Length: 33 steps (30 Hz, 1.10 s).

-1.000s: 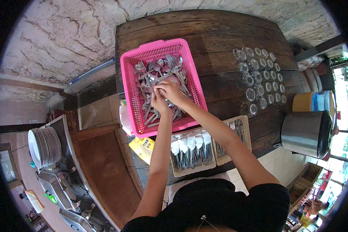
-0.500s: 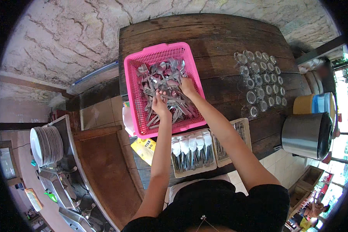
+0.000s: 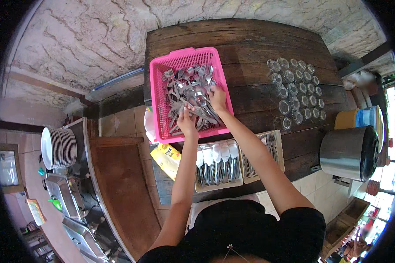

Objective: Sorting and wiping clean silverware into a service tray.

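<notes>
A pink plastic basket (image 3: 228,111) on the table holds a heap of metal spoons and forks (image 3: 186,85). My left hand (image 3: 188,123) is over the near part of the basket, its fingers closed on cutlery handles. Along the basket's right side, my right hand (image 3: 218,100) has its fingers closed on cutlery at the edge of the heap. A fork head shows just above that hand. Exactly which pieces each hand grips is partly hidden by the fingers and the pile.
Two cream trays (image 3: 219,187) (image 3: 281,163) hold cutlery, partly in white wraps. A yellow packet (image 3: 166,160) lies left of them. Rows of glass mugs (image 3: 295,103) stand at right, near a large steel pot (image 3: 344,153). Stacked white plates (image 3: 59,148) stand beside sinks at left.
My right hand has turned and shifted slightly right in the basket; my left hand stays low over the heap. The whole view has shifted a little.
</notes>
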Available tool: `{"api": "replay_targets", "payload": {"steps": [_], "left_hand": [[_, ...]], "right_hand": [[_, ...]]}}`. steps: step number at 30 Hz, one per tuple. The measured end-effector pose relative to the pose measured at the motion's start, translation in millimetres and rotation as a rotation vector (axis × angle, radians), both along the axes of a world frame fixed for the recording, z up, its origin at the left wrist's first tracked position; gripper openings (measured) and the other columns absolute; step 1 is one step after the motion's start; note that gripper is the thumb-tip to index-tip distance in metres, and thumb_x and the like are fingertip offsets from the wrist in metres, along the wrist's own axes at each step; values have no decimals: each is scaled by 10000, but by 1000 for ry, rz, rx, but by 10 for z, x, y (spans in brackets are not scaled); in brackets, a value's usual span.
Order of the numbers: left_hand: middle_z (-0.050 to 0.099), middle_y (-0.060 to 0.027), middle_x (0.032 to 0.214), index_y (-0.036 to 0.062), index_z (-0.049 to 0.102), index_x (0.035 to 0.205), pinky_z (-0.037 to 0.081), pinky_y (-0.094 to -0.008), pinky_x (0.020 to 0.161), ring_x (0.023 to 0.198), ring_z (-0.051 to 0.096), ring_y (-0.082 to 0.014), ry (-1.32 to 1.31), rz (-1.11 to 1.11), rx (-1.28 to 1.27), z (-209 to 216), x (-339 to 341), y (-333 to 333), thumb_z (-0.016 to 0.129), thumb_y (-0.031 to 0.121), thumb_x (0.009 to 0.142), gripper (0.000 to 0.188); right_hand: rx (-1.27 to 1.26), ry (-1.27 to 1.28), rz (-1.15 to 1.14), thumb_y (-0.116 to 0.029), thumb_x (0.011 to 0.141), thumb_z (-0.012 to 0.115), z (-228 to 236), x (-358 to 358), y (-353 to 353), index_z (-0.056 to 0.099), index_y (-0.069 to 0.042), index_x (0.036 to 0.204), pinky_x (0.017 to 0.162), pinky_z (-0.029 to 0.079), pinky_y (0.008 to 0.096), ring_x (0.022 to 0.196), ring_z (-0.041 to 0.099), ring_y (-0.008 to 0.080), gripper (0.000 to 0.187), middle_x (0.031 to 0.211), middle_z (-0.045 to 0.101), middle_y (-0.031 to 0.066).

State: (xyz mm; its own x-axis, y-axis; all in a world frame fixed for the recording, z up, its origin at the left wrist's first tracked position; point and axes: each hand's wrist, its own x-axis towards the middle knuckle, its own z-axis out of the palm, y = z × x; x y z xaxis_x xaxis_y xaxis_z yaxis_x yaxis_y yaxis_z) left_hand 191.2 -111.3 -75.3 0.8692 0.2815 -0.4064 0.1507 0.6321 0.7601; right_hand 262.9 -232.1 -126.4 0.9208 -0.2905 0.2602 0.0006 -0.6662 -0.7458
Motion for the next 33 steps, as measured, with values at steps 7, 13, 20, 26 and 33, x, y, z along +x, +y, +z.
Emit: {"api": "replay_targets", "payload": {"steps": [7,13,20,26,33], "left_hand": [[525,10,798,46,489,992,420,-218,629,741,521,-91,-28,-168,-75,176,-450,-136,441,154,830,200],[524,-8,853,40,487,1056,439,-245,687,794,533,-113,-13,-557,83,391,-937,-614,438,137,826,254],[522,-20,718,18,507,775,449,-218,562,668,542,-105,161,-756,142,-226,-1739,-1140,486,102,798,89],[539,-33,738,15,488,821,455,-241,546,654,565,-136,198,-678,135,-619,-2106,-1452,476,85,802,74],[567,-57,793,3,445,979,450,-249,532,661,558,-132,250,-521,227,-791,-2097,-1734,507,88,786,219]], "right_hand": [[521,-256,-80,-57,706,596,915,-776,-204,495,-9,872,604,423,230,650,531,124,200,737,562,77],[682,-106,-141,-85,751,562,791,-1893,-863,505,-6,884,602,379,189,683,457,65,166,770,517,18],[533,207,-182,-91,715,590,-126,-3067,-1455,535,-19,825,479,405,197,576,497,70,142,662,525,4],[437,364,-104,-116,664,619,-336,-3257,-1643,565,-10,792,603,431,263,650,564,166,174,696,586,82],[277,277,-152,-78,698,577,-495,-3089,-1782,553,12,822,578,426,259,637,563,162,156,691,584,102]]}}
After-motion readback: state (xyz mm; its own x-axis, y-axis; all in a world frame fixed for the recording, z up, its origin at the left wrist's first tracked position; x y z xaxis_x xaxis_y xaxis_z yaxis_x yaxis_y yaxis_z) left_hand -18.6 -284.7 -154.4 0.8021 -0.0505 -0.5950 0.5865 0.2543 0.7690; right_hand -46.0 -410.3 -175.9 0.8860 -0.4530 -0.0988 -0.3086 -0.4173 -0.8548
